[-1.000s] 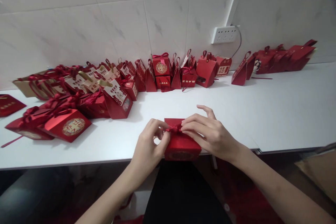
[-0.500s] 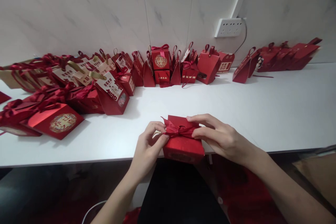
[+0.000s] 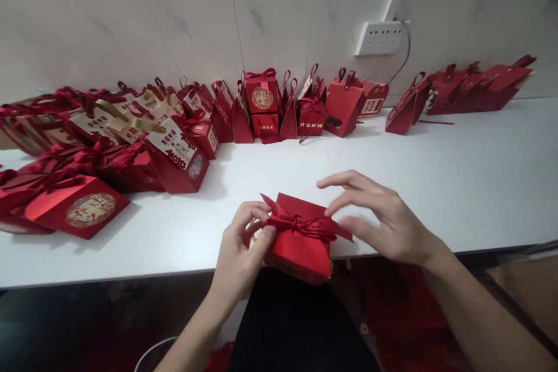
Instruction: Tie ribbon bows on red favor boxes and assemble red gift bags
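Red box (image 3: pixel 300 251) askew, bow (image 3: pixel 296 224) lengthwise left-to-right

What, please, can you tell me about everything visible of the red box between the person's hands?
The red box looks like slightly shiny card, with sloping top panels. A darker, satiny ribbon runs across it, tied in a bow with pointed tails. The box sits slightly askew at the near edge of the white table, its near end jutting past. The left hand pinches the ribbon's left side; the open right hand is beside its right tail, contact unclear.
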A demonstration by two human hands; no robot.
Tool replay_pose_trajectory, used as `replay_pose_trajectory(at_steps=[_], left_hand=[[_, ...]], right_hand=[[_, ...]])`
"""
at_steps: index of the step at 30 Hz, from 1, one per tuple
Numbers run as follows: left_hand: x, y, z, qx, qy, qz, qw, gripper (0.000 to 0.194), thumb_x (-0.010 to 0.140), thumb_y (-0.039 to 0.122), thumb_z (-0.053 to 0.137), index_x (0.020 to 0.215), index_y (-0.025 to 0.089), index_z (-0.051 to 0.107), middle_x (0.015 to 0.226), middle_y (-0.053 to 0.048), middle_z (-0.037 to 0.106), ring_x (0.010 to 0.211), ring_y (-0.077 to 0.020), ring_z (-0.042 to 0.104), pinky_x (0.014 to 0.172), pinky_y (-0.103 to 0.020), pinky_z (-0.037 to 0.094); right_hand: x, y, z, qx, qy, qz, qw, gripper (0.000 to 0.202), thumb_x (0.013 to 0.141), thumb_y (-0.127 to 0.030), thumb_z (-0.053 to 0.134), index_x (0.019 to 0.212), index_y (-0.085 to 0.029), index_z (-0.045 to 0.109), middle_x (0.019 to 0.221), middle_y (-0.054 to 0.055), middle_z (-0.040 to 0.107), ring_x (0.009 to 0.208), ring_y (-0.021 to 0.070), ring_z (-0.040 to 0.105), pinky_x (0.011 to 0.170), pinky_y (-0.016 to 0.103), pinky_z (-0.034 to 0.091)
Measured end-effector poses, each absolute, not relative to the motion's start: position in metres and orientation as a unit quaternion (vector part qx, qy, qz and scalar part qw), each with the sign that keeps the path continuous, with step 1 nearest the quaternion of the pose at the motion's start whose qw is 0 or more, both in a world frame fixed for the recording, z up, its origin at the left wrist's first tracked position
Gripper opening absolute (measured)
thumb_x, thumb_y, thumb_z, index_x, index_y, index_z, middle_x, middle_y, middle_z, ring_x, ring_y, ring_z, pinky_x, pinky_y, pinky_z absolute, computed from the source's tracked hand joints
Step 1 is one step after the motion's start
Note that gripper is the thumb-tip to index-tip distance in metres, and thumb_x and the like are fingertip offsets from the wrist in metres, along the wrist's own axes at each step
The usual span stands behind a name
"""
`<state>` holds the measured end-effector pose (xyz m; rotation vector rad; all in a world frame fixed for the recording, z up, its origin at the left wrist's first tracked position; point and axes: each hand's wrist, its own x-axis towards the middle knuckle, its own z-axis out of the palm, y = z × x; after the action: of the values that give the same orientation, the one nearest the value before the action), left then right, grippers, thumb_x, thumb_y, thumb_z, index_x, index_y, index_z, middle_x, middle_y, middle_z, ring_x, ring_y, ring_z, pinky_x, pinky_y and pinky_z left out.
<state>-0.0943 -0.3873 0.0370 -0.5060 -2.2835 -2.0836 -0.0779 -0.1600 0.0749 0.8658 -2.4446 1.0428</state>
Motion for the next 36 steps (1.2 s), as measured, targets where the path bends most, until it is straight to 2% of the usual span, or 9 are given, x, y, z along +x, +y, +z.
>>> replay_pose_trajectory(at_steps=[2,5,9,12,19,24,28,31,36], left_hand=[[-0.094,-0.386,0.04,-0.167,-0.754,-0.634,0.026,0.009,0.083,0.027,0.054,0.077,0.02,0.054,0.092,-0.001,0.052,0.088,-0.0148,0.054,0.072,-0.024,0.044],[-0.093,-0.383,0.044,-0.177,-0.803,-0.564,0.078,0.007,0.083,0.026,0.055,0.078,0.021,0.056,0.085,-0.001,0.051,0.085,-0.0155,0.052,0.077,-0.028,0.042],[-0.092,-0.38,0.045,-0.194,-0.836,-0.495,0.133,0.009,0.084,0.024,0.055,0.076,0.021,0.057,0.08,-0.001,0.051,0.079,-0.0157,0.051,0.073,-0.029,0.041],[-0.091,-0.379,0.045,-0.204,-0.845,-0.471,0.151,0.009,0.084,0.023,0.055,0.075,0.021,0.056,0.078,-0.001,0.051,0.077,-0.016,0.051,0.073,-0.03,0.041],[-0.091,-0.379,0.045,-0.209,-0.857,-0.443,0.162,0.009,0.082,0.022,0.057,0.073,0.02,0.057,0.076,0.0,0.052,0.076,-0.0159,0.05,0.075,-0.032,0.037],[-0.089,-0.378,0.045,-0.206,-0.863,-0.429,0.172,0.007,0.082,0.021,0.057,0.075,0.021,0.059,0.076,0.001,0.054,0.076,-0.0157,0.052,0.075,-0.032,0.034],[-0.089,-0.378,0.045,-0.209,-0.863,-0.429,0.166,0.01,0.082,0.022,0.057,0.072,0.021,0.056,0.072,0.002,0.055,0.071,-0.0147,0.052,0.072,-0.031,0.034],[-0.089,-0.378,0.045,-0.217,-0.863,-0.427,0.161,0.011,0.083,0.023,0.056,0.072,0.021,0.055,0.065,0.004,0.054,0.063,-0.0129,0.05,0.07,-0.03,0.033],[-0.088,-0.379,0.046,-0.216,-0.87,-0.414,0.159,0.012,0.082,0.025,0.057,0.071,0.02,0.055,0.063,0.005,0.054,0.06,-0.0122,0.049,0.07,-0.03,0.033]], right_hand=[[-0.09,-0.175,0.082,0.263,-0.877,0.369,0.161,0.018,0.09,-0.027,0.052,0.079,-0.018,0.063,0.109,0.009,0.06,0.102,0.0194,0.06,0.092,0.036,0.047],[-0.109,-0.198,0.089,0.246,-0.899,0.349,0.096,0.022,0.089,-0.03,0.053,0.074,-0.018,0.064,0.106,0.009,0.062,0.098,0.0193,0.061,0.092,0.037,0.046],[-0.122,-0.212,0.092,0.252,-0.898,0.361,0.003,0.017,0.085,-0.03,0.058,0.074,-0.019,0.066,0.108,0.007,0.063,0.098,0.0189,0.061,0.09,0.035,0.045],[-0.124,-0.212,0.092,0.247,-0.891,0.38,-0.034,0.013,0.081,-0.025,0.06,0.071,-0.019,0.066,0.107,0.005,0.065,0.097,0.0181,0.061,0.089,0.033,0.045],[-0.122,-0.21,0.091,0.23,-0.89,0.393,-0.041,0.015,0.082,-0.03,0.06,0.075,-0.02,0.068,0.106,0.005,0.066,0.097,0.0186,0.061,0.088,0.033,0.045],[-0.122,-0.209,0.09,0.248,-0.889,0.382,-0.049,0.012,0.079,-0.024,0.062,0.07,-0.02,0.067,0.109,0.005,0.064,0.099,0.0182,0.06,0.088,0.031,0.045],[-0.123,-0.209,0.092,0.259,-0.891,0.372,-0.039,0.01,0.083,-0.022,0.059,0.086,-0.018,0.067,0.1,0.005,0.066,0.094,0.0175,0.061,0.085,0.032,0.046],[-0.125,-0.208,0.092,0.309,-0.878,0.361,-0.06,0.013,0.083,-0.018,0.058,0.093,-0.019,0.067,0.104,0.005,0.065,0.096,0.0167,0.06,0.088,0.031,0.046],[-0.125,-0.208,0.088,0.335,-0.878,0.341,-0.029,0.01,0.082,-0.013,0.059,0.084,-0.02,0.067,0.102,0.005,0.065,0.097,0.0169,0.06,0.09,0.032,0.046]])
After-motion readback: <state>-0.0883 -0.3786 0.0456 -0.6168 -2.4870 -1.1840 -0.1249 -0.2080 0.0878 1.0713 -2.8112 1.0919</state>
